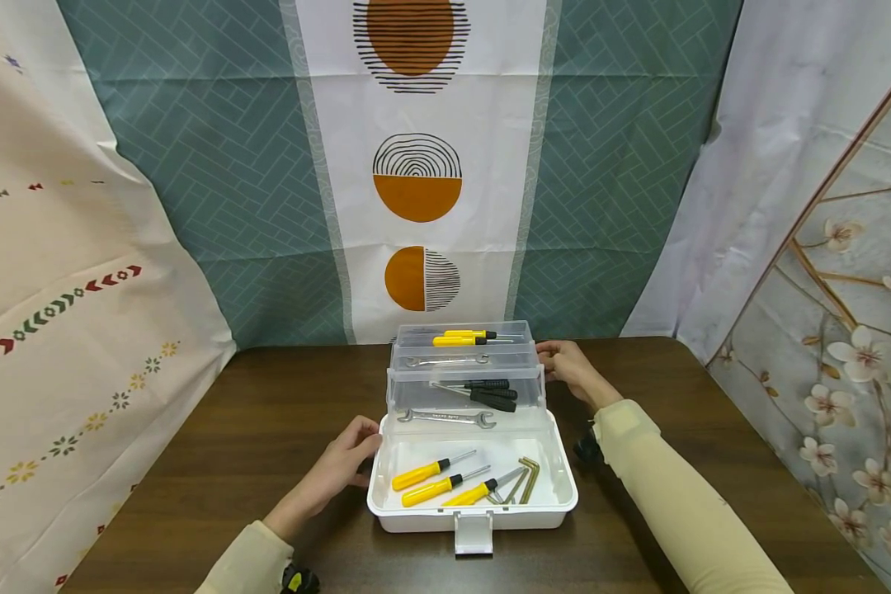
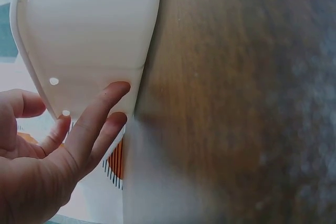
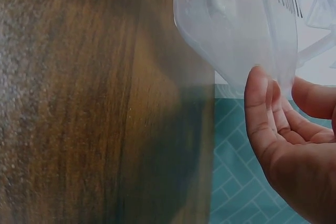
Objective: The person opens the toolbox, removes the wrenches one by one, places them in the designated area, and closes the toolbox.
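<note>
While every tool (image 1: 425, 493) I can see lies inside, the toolbox (image 1: 416, 521) stands unfolded at lower centre frame.
Stowing looks done to me, closing undone: the latch (image 1: 473, 536) hangs unfastened. My right hand (image 1: 570, 369) pinches the translucent upper section (image 3: 236, 30); my left hand (image 1: 345, 458), ungrasping, rests extended fingers against the white wall (image 2: 89, 30).

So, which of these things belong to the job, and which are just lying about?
Seemingly part of the job:
white toolbox, touched by the left hand
its clear trays, right hand at them
yellow screwdrivers, black screwdrivers, wrenches, hex keys inside

Just around:
wooden table
hanging cloths
</note>
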Demonstrator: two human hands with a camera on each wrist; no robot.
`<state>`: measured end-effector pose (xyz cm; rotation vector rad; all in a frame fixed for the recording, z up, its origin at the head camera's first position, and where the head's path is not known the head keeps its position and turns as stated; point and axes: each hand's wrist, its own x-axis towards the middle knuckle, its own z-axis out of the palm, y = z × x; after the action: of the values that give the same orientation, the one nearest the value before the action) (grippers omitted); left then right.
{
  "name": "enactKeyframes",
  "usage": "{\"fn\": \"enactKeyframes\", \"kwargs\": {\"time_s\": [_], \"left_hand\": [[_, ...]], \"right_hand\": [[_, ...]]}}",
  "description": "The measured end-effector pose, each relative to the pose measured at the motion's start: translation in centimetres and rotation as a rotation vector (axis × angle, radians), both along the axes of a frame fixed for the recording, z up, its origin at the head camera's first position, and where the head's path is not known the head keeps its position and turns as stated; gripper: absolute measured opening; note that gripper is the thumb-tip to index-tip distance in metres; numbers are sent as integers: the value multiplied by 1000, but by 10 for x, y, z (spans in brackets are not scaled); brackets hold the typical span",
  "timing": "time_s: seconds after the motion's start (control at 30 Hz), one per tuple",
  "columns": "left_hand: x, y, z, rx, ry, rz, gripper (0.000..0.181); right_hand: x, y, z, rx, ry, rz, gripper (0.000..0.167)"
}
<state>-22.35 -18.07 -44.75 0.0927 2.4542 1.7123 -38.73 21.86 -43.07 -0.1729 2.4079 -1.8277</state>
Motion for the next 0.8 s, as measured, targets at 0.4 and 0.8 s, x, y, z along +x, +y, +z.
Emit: {"fn": "enactKeyframes", "kwargs": {"time_s": [0.4,0.8], "left_hand": [[-1,1,0,5,4,3,25],[0,0,0,4,4,1,25]], "right_hand": [[-2,-1,-7,13,-38,10,40],[-3,0,-9,8,-29,0,40]]}}
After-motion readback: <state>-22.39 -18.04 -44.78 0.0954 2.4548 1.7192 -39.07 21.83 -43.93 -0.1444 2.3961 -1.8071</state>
